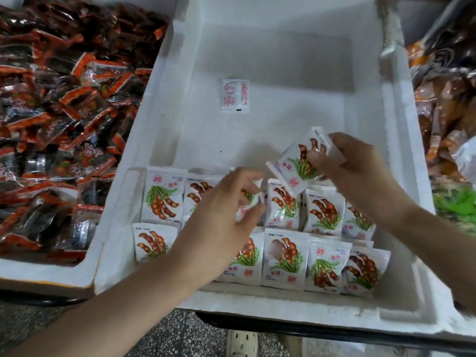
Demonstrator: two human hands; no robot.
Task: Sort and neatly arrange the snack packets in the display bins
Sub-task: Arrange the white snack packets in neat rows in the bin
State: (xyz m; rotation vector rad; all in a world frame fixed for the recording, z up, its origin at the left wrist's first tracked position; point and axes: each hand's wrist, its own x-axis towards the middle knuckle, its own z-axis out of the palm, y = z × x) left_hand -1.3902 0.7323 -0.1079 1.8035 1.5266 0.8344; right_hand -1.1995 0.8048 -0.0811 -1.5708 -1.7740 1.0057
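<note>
Pinching a white foil snack packet printed with brown pods by its upper corner, the right hand tilts it over the back row, likely to slot it upright beside its neighbours. The left hand, fingers curled, nips the top of a back-row packet, seemingly keeping a gap open, though blur softens that grip. Two rows hug the near edge of the white foam bin. Beyond them, open floor runs to the far wall, with one lone face-down packet on it.
</note>
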